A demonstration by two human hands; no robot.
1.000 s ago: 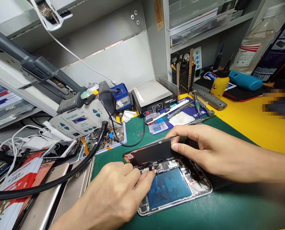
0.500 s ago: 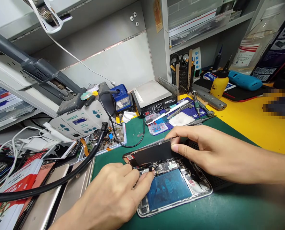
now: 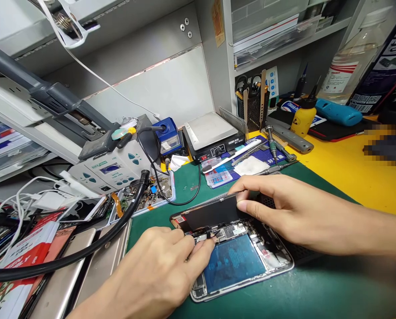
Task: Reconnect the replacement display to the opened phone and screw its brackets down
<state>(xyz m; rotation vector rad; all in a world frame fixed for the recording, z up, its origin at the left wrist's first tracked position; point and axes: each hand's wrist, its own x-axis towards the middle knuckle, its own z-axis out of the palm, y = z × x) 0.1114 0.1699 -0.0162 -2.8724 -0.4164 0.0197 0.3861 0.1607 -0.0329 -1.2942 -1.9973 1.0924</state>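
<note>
An opened phone body [image 3: 236,263] lies on the green mat, its dark blue battery and metal parts showing. Its screen panel [image 3: 211,213] is tilted up along the far side, the black inner face toward me. My right hand [image 3: 277,208] pinches the panel's upper right edge between thumb and fingers. My left hand [image 3: 167,261] is closed over the phone's left end, fingertips pressed near a black flex cable [image 3: 208,231] between panel and body. What those fingertips hold, if anything, is hidden.
Behind the phone are a heating plate [image 3: 211,130], a toothbrush [image 3: 233,156] and screwdrivers. A soldering station [image 3: 111,168] with a thick black hose [image 3: 94,250] stands left, near stacked phones [image 3: 64,274]. A yellow bottle [image 3: 302,117] is at the right.
Both hands keep nearly the same places and grips. The fingertips of my left hand have shifted very slightly at the flex cable.
</note>
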